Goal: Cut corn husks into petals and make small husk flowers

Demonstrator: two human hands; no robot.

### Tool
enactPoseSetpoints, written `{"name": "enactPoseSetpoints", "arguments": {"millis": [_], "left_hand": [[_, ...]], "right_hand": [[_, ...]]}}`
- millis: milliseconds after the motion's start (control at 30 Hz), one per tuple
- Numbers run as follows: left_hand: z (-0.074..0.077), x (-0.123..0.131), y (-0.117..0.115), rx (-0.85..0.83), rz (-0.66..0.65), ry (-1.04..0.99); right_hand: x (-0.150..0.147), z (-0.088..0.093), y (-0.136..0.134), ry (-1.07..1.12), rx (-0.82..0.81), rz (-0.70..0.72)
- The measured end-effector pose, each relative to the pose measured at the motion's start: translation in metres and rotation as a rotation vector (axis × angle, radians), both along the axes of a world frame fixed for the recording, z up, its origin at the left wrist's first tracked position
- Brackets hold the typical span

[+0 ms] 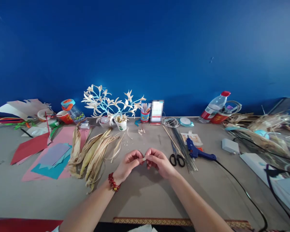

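My left hand [131,164], with a red bead bracelet [113,182] at the wrist, and my right hand [158,161] meet above the middle of the table. Between their fingertips is a small pale piece of corn husk [144,159], pinched from both sides; most of it is hidden by the fingers. Dried corn husks [99,154] lie in a bundle left of my left hand. Black-handled scissors [177,159] rest just right of my right hand, beside thin wire stems [183,151]. Husk flowers on blue stems stand in a white cup [121,124] behind my hands.
A blue glue gun [200,152] lies at right, its cable running to the front edge. Farther right are a power strip [256,167] and a heap of plant fibres [268,129]. Coloured paper [55,158] covers the left. A bottle [214,106] leans near the blue wall.
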State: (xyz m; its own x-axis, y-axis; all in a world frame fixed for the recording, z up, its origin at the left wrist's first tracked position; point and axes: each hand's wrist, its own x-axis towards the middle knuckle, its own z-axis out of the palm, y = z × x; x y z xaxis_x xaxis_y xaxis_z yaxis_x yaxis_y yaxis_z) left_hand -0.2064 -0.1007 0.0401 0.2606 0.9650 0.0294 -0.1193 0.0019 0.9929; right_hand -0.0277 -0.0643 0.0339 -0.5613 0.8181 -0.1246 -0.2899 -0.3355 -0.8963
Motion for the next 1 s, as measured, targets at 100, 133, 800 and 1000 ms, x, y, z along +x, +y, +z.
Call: {"name": "enactPoseSetpoints", "arguments": {"millis": [100, 133, 800, 1000], "left_hand": [[-0.005, -0.001, 0.002, -0.036, 0.06, -0.075], [-0.006, -0.001, 0.003, -0.048, 0.103, -0.097], [0.0, -0.001, 0.001, 0.141, 0.057, 0.245], [-0.009, -0.004, 0.007, 0.487, 0.288, 0.652]], "right_hand": [[0.001, -0.001, 0.002, 0.059, -0.068, -0.044], [0.001, -0.002, 0.003, 0.073, -0.088, -0.056], [0.003, -0.003, 0.007, -0.169, 0.081, 0.0], [0.01, -0.008, 0.021, -0.348, 0.288, -0.248]]}}
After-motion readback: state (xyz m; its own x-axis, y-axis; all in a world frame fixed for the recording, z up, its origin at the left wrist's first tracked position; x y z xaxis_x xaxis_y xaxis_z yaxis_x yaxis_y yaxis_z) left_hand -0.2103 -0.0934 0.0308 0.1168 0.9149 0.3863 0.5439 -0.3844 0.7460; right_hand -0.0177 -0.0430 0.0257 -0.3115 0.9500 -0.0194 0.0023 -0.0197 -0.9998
